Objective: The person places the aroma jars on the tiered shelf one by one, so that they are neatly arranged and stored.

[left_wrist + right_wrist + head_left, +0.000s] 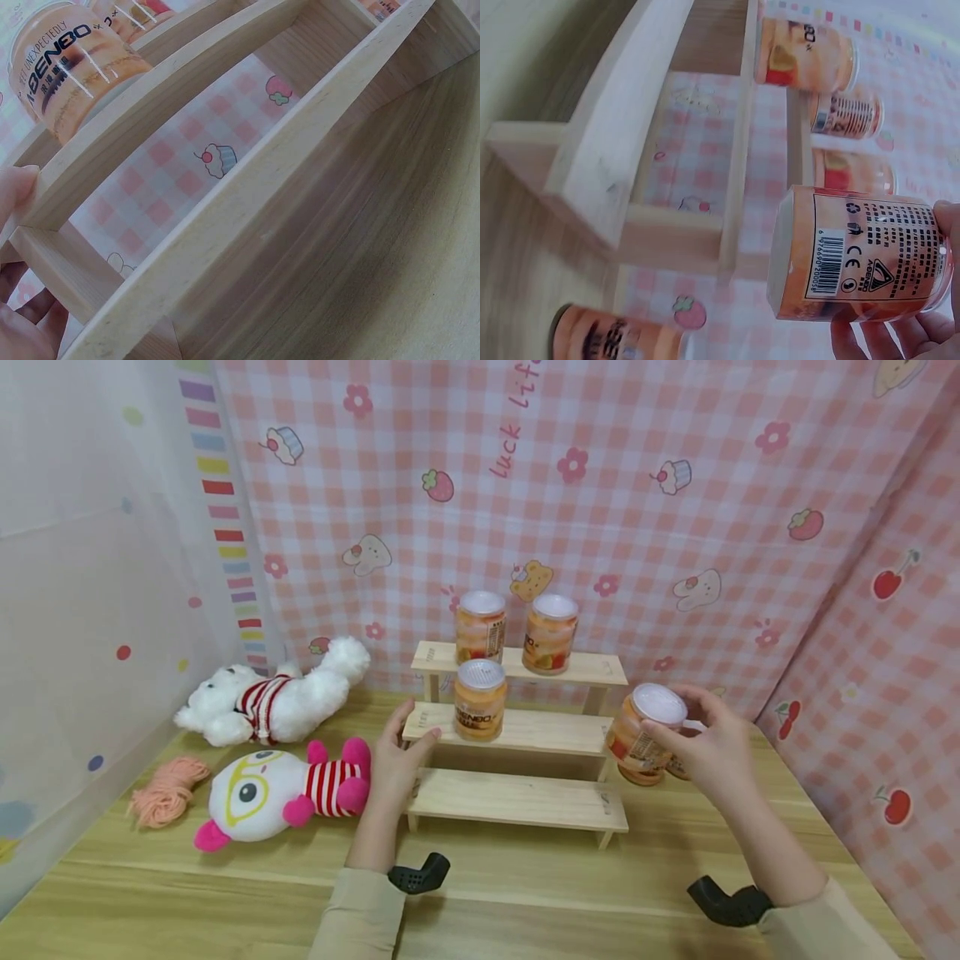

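A three-tier wooden display rack (547, 729) stands on the table. My left hand (392, 764) grips the left end of its middle tier, with the thumb at the front and fingers behind the side piece. My right hand (708, 743) holds an orange-labelled plastic jar (643, 739) with a clear lid, near the rack's right end. In the right wrist view the jar's barcode (829, 262) faces the camera. One similar jar (480, 702) sits on the middle tier's left part. Two more, a left jar (481, 627) and a right jar (551, 635), occupy the top tier.
Another jar (615, 335) stands on the table by the rack's right end, mostly hidden behind the held one in the head view. To the left lie a white plush dog (300, 697), a pink-and-white doll (262, 793) and peach yarn (168, 789). A checked curtain (622, 527) hangs behind.
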A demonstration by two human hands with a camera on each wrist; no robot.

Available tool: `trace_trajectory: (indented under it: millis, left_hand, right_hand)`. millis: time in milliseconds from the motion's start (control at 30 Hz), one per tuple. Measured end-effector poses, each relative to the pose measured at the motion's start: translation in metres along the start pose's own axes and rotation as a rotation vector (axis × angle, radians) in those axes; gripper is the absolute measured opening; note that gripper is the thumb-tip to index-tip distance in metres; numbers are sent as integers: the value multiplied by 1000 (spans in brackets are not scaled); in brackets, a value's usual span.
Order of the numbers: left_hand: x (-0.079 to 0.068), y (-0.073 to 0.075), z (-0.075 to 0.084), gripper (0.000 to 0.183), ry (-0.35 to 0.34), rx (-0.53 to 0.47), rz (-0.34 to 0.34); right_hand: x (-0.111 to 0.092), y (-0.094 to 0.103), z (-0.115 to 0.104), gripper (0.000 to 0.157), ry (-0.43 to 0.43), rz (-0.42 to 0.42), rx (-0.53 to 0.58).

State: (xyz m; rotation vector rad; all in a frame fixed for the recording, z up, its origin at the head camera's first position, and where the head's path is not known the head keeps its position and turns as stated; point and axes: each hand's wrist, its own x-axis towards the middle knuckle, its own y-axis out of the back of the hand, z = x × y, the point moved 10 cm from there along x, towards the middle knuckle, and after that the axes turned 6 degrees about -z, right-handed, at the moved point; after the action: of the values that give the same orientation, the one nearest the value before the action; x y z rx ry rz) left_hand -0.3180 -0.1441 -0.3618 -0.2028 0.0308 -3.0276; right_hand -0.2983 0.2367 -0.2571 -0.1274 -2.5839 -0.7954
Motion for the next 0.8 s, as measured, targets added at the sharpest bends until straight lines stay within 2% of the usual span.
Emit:
trace_trajectory:
  millis: [333, 567, 800]
  left_hand:
    - [3, 0, -3, 67, 5, -22, -1]
    - [17, 5, -29, 69, -2, -47, 6]
    - [19, 4, -33, 69, -27, -54, 7]
  right_hand:
    - [16, -32, -21, 57, 3, -83, 71]
    - [27, -53, -29, 60, 12, -119, 109]
    - [36, -70, -30, 57, -8, -132, 104]
